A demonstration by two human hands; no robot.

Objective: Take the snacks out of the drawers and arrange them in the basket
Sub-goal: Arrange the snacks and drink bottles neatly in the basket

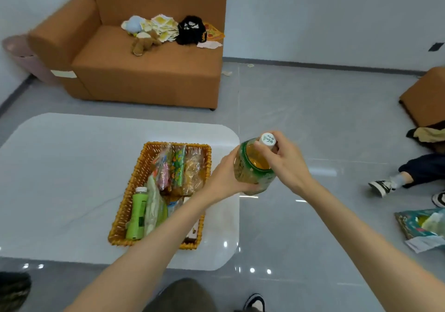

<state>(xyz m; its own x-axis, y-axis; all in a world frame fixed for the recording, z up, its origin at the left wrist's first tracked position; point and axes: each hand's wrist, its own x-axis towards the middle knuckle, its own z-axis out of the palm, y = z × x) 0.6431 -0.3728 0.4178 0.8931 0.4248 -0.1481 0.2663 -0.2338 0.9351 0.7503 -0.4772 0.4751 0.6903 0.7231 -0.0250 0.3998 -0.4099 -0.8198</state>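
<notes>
A tea bottle [252, 164] with a green label and white cap is held in the air just past the right edge of the white table [60, 179]. My left hand [224, 179] grips its lower body from the left. My right hand [284, 157] pinches its neck and cap from the right. To the left of the bottle a wicker basket [134, 184] sits on the table. It holds a light green bottle [137, 213] lying along its left side, several snack packets [175, 167] and a pale pouch. My left forearm crosses over the basket's right part. No drawer is in view.
A brown sofa [144, 70] with soft toys and a black bag stands behind the table. Another person's legs and shoes [382, 186] lie on the floor at the right, near a colourful packet [421, 227] and a brown stool [426, 95]. My shoe shows at the bottom edge.
</notes>
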